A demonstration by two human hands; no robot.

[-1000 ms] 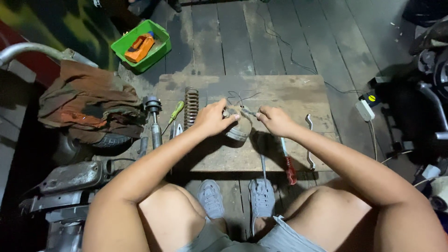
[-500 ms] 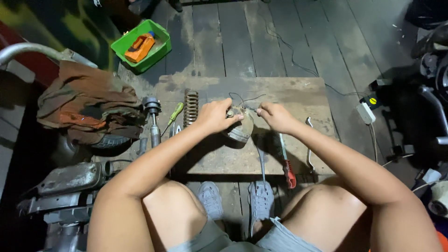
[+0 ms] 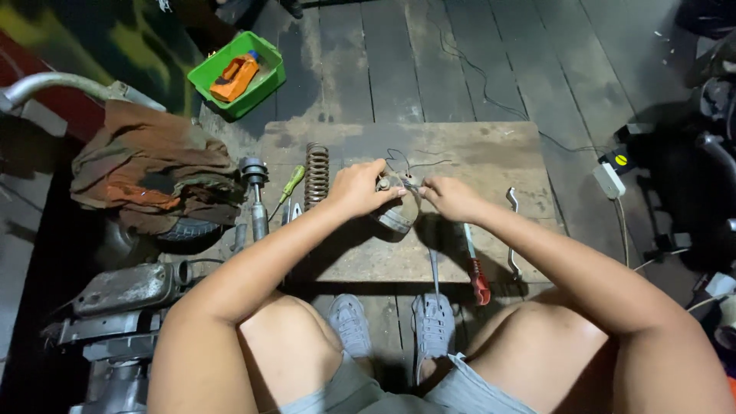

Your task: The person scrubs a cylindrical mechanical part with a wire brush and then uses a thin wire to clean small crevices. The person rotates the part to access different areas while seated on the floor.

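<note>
So the wooden board (image 3: 360,261) on the floor is the work surface, with a coil spring (image 3: 316,175), a shock rod (image 3: 257,198), a green-handled screwdriver (image 3: 290,182), a red-handled tool (image 3: 475,268) and a bent metal hook (image 3: 513,230) lying around. Both hands are up over the middle of it. Left hand (image 3: 359,188) has its fingers clenched round a small round metal part (image 3: 395,215), right hand (image 3: 452,198) pinching the thin wires (image 3: 410,165) coming off its top. Looks mid-job to me: wires loose, nothing fitted back.
</note>
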